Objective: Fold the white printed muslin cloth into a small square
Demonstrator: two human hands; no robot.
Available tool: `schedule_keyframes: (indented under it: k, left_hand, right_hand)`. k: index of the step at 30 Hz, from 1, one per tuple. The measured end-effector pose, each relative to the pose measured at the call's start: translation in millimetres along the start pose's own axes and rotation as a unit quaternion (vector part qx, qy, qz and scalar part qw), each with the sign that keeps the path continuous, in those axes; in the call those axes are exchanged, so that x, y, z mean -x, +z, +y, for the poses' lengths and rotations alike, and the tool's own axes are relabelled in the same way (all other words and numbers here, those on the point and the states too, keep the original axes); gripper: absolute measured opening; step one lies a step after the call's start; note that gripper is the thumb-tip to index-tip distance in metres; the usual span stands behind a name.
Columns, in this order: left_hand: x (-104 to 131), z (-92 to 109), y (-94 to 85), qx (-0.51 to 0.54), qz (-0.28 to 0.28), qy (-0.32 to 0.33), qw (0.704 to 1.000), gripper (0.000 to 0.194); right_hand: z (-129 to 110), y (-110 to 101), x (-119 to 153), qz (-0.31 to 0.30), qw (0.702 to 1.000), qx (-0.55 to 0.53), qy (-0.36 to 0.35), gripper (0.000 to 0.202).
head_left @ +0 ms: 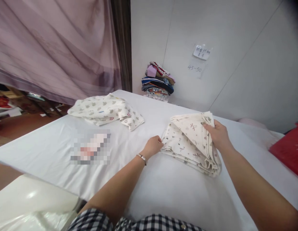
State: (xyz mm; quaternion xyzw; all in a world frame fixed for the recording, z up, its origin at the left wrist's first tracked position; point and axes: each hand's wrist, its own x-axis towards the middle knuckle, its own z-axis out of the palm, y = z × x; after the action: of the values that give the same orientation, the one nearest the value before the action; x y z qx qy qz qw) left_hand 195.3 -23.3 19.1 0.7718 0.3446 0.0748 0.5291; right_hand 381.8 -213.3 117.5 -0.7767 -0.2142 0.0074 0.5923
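A cream cloth (177, 141) with a small printed pattern lies in folded layers on the white-covered table (149, 189). My right hand (218, 133) grips its far right part, thumb on top, and one layer is lifted and turned over at a slant. At the cloth's left edge, my left hand (153, 145) is closed with the fingers pinched on the fabric. What kind of textile item it is cannot be made out. To the left, a second white cloth (100, 109) with grey-green prints lies crumpled.
Folded fabrics stand in a stack (158, 81) against the grey wall (211, 25). A blurred-out flat item (91, 147) lies on the table's left part. Something red (289, 149) sits at the right edge, and a pink curtain (55, 41) hangs at the back left.
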Motion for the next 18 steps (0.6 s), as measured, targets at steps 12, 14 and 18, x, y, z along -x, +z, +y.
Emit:
schedule_keyframes:
  k: [12, 14, 18]
  left_hand:
    - [6.6, 5.3, 7.2, -0.073, 0.041, 0.041, 0.996, 0.024]
    - [2.7, 5.1, 5.9, -0.035, 0.031, 0.029, 0.998, 0.019]
    - [-12.3, -0.7, -6.4, 0.036, 0.033, -0.013, 0.999, 0.011]
  right_hand:
    - [-10.8, 12.7, 8.7, -0.028, 0.999, -0.004, -0.026, 0.033]
    - [-7.9, 14.1, 7.2, -0.035, 0.999, -0.034, -0.010, 0.035]
    - [2.1, -18.0, -16.1, 0.069, 0.996, -0.064, 0.006, 0.038]
